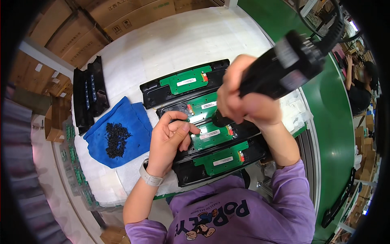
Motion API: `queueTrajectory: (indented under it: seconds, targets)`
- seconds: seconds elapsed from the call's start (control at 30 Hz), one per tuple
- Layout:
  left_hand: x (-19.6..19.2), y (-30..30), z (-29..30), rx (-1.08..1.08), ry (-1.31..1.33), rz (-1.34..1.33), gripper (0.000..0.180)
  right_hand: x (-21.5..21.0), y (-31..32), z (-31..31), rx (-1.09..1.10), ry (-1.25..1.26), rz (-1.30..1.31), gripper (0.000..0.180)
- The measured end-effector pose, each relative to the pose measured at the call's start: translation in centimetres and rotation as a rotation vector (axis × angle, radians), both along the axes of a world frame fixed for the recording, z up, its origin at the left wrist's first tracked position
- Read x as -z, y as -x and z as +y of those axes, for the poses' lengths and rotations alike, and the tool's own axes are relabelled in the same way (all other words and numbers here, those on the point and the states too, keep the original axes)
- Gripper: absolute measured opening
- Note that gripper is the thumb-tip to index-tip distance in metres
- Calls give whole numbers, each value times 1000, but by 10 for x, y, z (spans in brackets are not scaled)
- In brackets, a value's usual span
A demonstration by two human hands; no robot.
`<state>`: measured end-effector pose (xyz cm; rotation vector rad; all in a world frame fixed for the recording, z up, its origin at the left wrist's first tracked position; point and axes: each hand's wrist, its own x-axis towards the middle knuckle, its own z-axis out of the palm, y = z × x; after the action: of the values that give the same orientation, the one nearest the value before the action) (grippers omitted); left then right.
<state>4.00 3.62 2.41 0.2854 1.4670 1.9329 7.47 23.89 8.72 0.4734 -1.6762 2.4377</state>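
Note:
My right hand (pixel 252 97) is wrapped around a black electric screwdriver (pixel 280 65), whose cable runs up to the upper right. Its lower end points down at the green circuit boards, and the tip is blurred and partly hidden. Beneath both hands lie several long black plastic panels, each with a green circuit board (pixel 209 138) bearing a white label. My left hand (pixel 168 136) hovers at the left end of the middle panels, fingers curled and thumb close to the fingertips. Whatever may be between them is too small to make out. A blue cloth (pixel 140 118) beside it carries a pile of small black screws (pixel 117 140).
Further black curved panels (pixel 91 93) lie at the table's left. White padding (pixel 170 44) covers the table. Cardboard boxes (pixel 134 20) stand behind it. Trays of green boards (pixel 75 158) sit along the left edge. Another person (pixel 361 85) works across the green floor (pixel 329 122).

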Motion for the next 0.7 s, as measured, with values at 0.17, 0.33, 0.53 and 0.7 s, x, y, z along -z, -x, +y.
queueTrajectory:
  seconds: [0.17, 0.33, 0.53, 0.7]
  targets:
    - [-3, -5, -1, 63, 10, -36, 9, 0, 3, 2, -69, 372, 360, 31]
    - [2, -6, 0, 77, 33, 117, 7, 5, 1, 0, -3, 445, 330, 31]
    - [-1, -4, -1, 105, 48, 68, 6, 7, 1, 0, 17, 441, 325, 30]
    - [2, -6, 0, 109, 24, -6, 8, 9, -1, -2, -1, 404, 316, 29]
